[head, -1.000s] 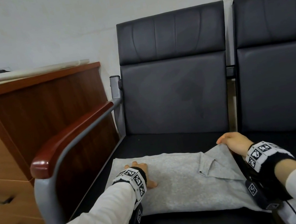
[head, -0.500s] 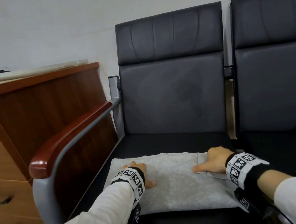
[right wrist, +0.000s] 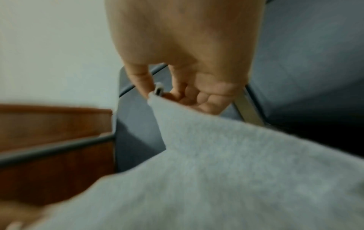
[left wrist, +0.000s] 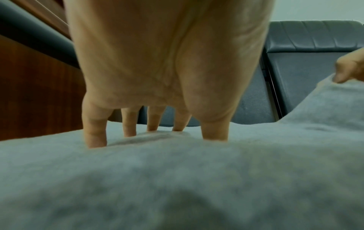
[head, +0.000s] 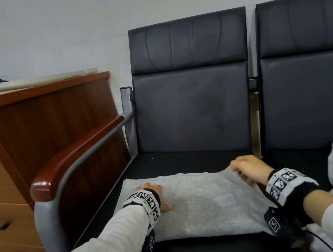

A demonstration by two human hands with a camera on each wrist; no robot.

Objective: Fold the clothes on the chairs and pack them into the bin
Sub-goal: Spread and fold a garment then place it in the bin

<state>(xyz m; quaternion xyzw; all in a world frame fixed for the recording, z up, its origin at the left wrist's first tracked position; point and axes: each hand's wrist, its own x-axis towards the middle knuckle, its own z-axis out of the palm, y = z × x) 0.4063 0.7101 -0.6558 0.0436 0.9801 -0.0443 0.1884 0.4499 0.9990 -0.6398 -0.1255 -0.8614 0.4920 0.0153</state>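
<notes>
Grey garment (head: 197, 203) flat on chair seat (head: 179, 160). Our left hand (head: 158, 194) presses it, fingers straight; right hand (head: 248, 169) pinches far-right corner, lifting. Soft, light, floppy, we judge: grip corners, edges.

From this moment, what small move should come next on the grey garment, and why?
Probably carry the pinched far right corner across toward the left hand, making the next fold. The right hand holds that corner of the grey garment lifted, while the left fingers pin its other side to the seat.
</notes>
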